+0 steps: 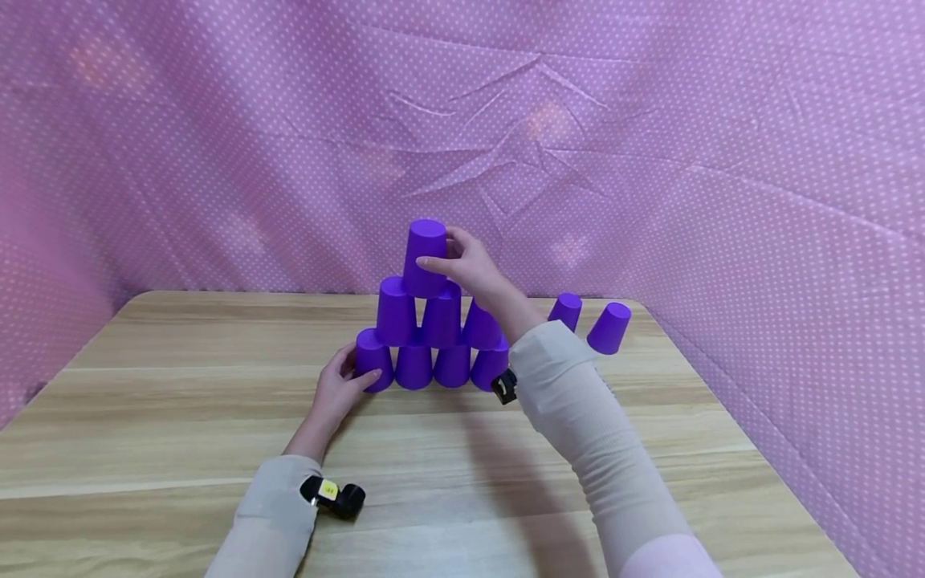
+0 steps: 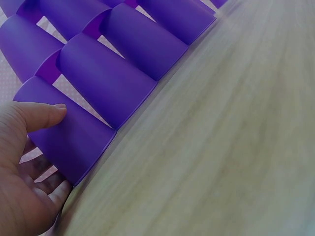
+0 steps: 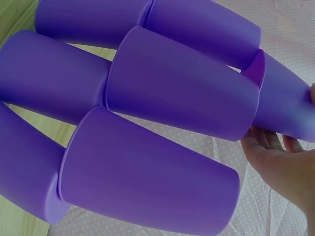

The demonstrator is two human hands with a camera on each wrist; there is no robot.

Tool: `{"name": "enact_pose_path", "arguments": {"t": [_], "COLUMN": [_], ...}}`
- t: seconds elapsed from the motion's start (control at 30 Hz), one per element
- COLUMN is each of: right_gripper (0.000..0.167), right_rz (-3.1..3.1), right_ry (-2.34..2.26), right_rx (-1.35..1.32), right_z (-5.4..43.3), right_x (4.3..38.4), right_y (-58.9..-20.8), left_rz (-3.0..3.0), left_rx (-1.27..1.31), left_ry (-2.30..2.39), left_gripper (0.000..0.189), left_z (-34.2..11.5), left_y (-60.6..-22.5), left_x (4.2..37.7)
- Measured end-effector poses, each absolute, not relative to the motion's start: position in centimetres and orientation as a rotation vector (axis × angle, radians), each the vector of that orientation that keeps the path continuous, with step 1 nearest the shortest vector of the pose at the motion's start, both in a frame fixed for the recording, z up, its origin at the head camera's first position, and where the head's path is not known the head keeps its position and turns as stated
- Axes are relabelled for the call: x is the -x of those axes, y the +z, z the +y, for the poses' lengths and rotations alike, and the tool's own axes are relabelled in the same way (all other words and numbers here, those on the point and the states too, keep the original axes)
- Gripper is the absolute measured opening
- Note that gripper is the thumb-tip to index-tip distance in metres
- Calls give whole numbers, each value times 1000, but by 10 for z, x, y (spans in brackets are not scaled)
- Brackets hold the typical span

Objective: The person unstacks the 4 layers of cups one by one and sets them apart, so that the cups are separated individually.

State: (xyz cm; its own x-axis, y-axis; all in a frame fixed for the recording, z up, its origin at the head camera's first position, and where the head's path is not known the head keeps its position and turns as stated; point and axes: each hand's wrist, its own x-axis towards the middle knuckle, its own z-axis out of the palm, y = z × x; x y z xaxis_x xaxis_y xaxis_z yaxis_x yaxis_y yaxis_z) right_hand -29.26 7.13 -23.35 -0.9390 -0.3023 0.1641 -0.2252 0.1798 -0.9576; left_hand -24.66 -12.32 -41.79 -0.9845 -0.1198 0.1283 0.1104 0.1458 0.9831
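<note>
Purple cups stand upside down in a stepped stack, with several in the bottom row and three in the row above. My right hand (image 1: 468, 263) grips the topmost cup (image 1: 425, 255), its thumb across the front and fingers behind. This cup sits over the left two cups of the middle row, and its rim overlaps them in the head view. My left hand (image 2: 24, 167) holds the leftmost bottom cup (image 2: 74, 132), with the thumb on its front and the other fingers round its far side. The right forearm partly hides the right end of the stack.
Two more purple cups, one nearer the middle (image 1: 567, 310) and one farther right (image 1: 609, 327), are upside down on the wooden table (image 1: 181, 385) right of the stack. Pink dotted cloth (image 1: 289, 160) hangs behind the table and along its sides.
</note>
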Motion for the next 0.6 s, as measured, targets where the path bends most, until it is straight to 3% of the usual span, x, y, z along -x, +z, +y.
{"name": "enact_pose_path", "arguments": {"t": [0.6], "right_gripper": [52], "right_rz": [2426], "right_ry": [-1967], "right_rx": [507], "right_z": [91], "right_x": [293], "right_y": [-225], "left_rz": [-2294], "left_rx": [-24], "left_ry": [-1918], "left_gripper": [65], "left_z": [-127], "left_y": [-415], "left_x": [248]}}
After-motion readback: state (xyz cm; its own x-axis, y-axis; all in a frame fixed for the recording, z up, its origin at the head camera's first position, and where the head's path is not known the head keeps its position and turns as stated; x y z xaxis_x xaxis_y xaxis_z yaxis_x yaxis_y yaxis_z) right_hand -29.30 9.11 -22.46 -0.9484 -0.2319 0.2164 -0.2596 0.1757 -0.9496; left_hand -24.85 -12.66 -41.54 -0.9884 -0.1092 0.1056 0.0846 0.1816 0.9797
